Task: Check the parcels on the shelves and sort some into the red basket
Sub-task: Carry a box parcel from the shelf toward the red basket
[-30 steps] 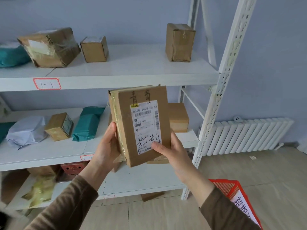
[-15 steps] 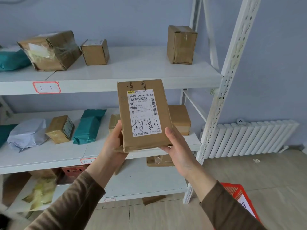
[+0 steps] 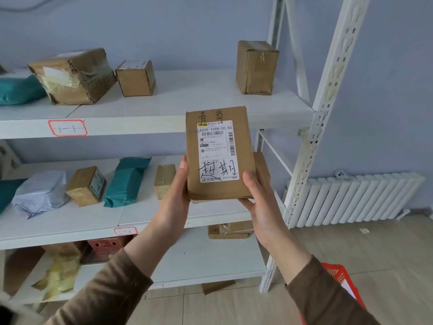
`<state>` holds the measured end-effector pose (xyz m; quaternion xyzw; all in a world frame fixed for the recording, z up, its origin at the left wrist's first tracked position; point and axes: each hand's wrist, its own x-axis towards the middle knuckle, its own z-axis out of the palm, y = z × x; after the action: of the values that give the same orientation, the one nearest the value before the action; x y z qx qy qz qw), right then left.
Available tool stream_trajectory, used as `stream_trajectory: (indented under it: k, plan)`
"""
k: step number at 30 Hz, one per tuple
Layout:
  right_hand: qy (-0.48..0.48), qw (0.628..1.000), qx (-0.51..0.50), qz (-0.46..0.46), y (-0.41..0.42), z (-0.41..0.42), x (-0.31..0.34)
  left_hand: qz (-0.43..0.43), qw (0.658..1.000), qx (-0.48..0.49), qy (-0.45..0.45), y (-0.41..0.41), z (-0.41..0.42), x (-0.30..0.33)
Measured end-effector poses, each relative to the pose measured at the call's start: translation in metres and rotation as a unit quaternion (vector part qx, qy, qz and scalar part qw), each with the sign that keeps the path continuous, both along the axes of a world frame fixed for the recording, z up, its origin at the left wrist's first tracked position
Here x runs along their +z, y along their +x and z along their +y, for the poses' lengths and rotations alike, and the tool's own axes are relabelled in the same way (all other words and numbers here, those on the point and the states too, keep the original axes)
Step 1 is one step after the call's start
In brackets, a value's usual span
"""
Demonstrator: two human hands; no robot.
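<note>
A flat brown cardboard parcel [image 3: 219, 154] with a white shipping label and black handwriting is held upright in front of the white shelves [image 3: 164, 124]. My left hand [image 3: 177, 191] grips its lower left edge. Its lower right corner sits in my right hand [image 3: 259, 202], thumb on the front face. Only a corner of the red basket [image 3: 342, 281] shows on the floor at the lower right, behind my right sleeve.
The top shelf carries a teal bag [image 3: 18, 89], a taped box [image 3: 75, 76] and two small boxes [image 3: 136, 77] [image 3: 256, 66]. The middle shelf holds a white bag [image 3: 41, 192], a small box [image 3: 86, 185], a teal bag [image 3: 127, 180] and more boxes. A white radiator [image 3: 358, 198] lines the right wall.
The parcel has turned to face me squarely and risen a little. My right thumb slid off the label to the parcel's lower right edge. The view shifted up, hiding more of the basket.
</note>
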<state>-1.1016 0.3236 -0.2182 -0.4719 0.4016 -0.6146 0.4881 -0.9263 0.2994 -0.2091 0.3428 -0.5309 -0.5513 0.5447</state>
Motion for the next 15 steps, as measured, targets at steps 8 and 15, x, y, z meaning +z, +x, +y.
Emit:
stream_trajectory:
  k: [8,15]
  plan:
    - [-0.001,0.999,-0.034,-0.004,-0.013,0.008,-0.021,-0.031,0.997,-0.059,0.03,-0.019,-0.004,-0.017]
    - [0.047,0.995,-0.089,-0.025,-0.056,0.038,-0.047,-0.071,0.988,-0.118,0.063,-0.067,0.0,-0.04]
